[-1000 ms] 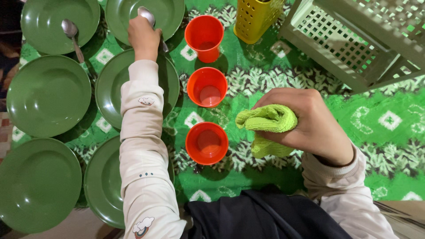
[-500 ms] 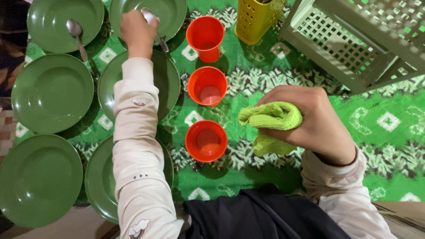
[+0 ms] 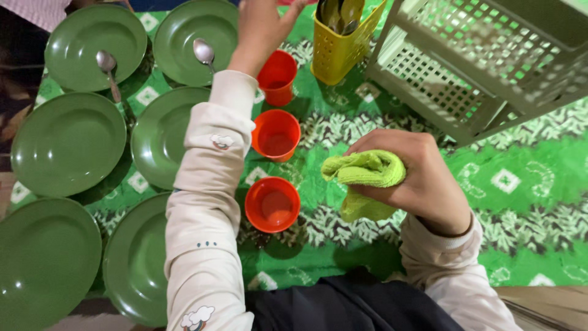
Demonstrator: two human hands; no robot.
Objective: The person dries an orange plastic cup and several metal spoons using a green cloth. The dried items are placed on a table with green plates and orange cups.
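Plates (image 3: 68, 142), six of them and all green, are laid out in two columns to the left of the row of three orange cups (image 3: 277, 138), each set flat and apart from its neighbours so that its hollow faces up and can be reached. Two spoons (image 3: 204, 51) are rested bowl-up in the two plates farthest from the person, left of the far cup. The cups are stood upright in a line on the green patterned cloth (image 3: 520, 184), open mouths up. A yellow cutlery holder (image 3: 335, 49) is placed just right of the far cup, with more spoon handles seen inside it, kept upright by its walls. A pale lattice rack (image 3: 484, 67) is set further right of the cups, tilted in view. The left hand (image 3: 260, 27) is stretched over the far cup toward the holder, its fingers loosely spread and nothing pinched between them as far as can be seen; the tips are cut off by the top edge. The right hand (image 3: 419, 178) is held right of the near cup, its fingers curled tight around a bunched yellow-green rag (image 3: 367, 175), gripped so that a folded pad is presented outward.
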